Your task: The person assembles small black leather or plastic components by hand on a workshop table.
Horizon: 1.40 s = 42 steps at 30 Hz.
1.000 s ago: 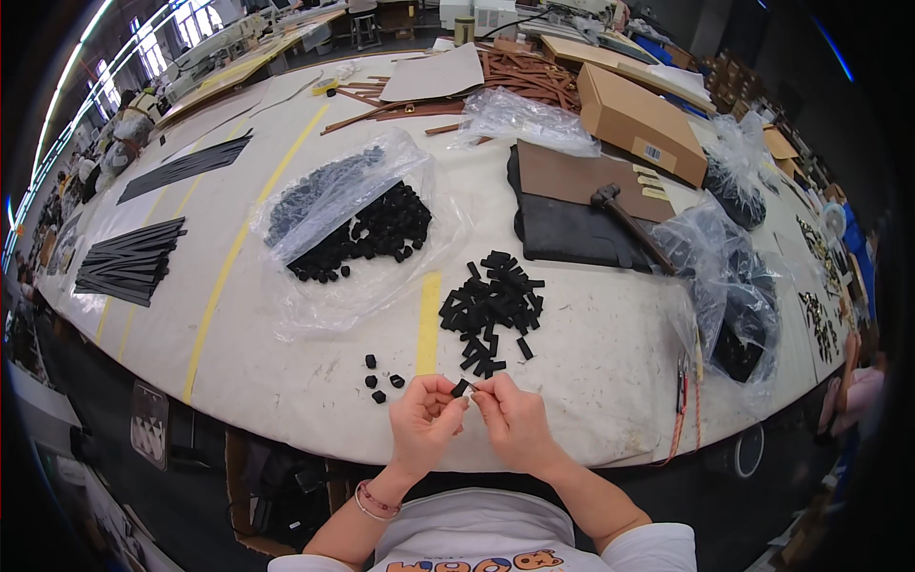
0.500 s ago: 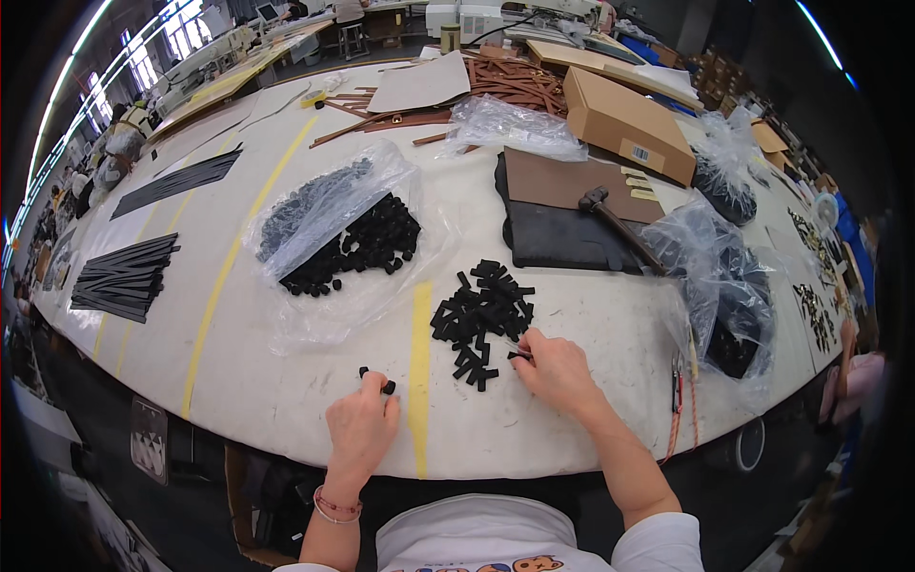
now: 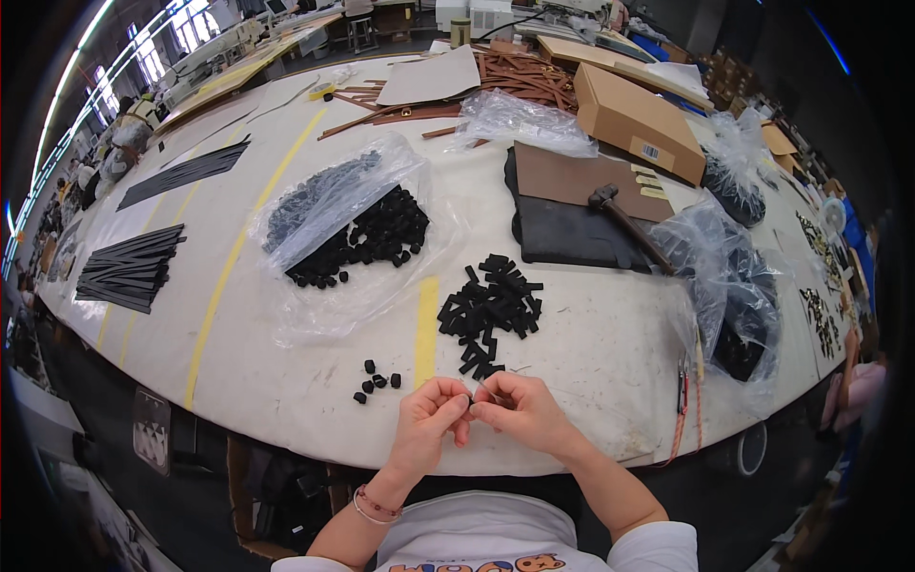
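Observation:
My left hand (image 3: 434, 421) and my right hand (image 3: 522, 412) meet fingertip to fingertip over the table's near edge. Both are closed in a pinch around a small black piece (image 3: 471, 401), mostly hidden by the fingers. A thin sliver shows above the right fingertips, too small to name. Just beyond them lies a pile of short black strips (image 3: 491, 303). Several small black cube-like pieces (image 3: 379, 380) rest on the table left of my left hand. Farther back, a clear plastic bag (image 3: 329, 205) spills many similar black pieces (image 3: 386, 229).
Long black strips (image 3: 132, 269) lie at left. A hammer (image 3: 624, 224) rests on a black slab (image 3: 581, 238), near a cardboard box (image 3: 634, 119) and brown strips (image 3: 519, 81). Red-handled pliers (image 3: 681, 400) and another plastic bag (image 3: 729, 286) are at right. Someone in pink stands at far right.
My hands have come together from either side of the strip pile. The two black pieces at my left hand now lie apart from it, among several on the table.

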Tool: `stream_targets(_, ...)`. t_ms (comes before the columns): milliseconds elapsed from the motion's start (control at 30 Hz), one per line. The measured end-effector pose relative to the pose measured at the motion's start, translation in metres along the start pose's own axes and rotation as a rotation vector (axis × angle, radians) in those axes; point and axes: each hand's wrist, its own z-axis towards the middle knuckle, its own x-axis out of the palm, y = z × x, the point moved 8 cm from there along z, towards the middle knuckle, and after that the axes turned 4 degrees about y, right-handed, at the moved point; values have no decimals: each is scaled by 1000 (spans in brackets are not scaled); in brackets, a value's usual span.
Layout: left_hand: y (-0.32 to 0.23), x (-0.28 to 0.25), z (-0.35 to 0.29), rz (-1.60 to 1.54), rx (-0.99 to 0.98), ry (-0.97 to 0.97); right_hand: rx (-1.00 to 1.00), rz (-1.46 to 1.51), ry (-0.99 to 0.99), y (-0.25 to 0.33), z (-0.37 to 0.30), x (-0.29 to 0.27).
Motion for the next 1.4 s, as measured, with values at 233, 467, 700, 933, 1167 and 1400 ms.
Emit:
stream_targets(233, -1, 0, -1, 133, -30, 57, 94, 168, 147, -9, 0, 3)
stream_targets(467, -3, 4, -10, 264, 91, -141, -113, -263, -106, 20, -3, -2)
stream_targets(700, -10, 3, -19, 673, 280, -143, -195, -385, -155, 22, -4, 1)
stream_targets(933, 5, 4, -11, -123, 19, -84, -633, -719, -268, 45, -23, 16)
stream_targets(1167, 15, 8, -10, -231, -168, 12, -691, -666, -296, 45, -27, 14)
stream_targets(1400, 12, 7, -11, -13, -50, 14, -398, -370, -276, 41, -17, 5)
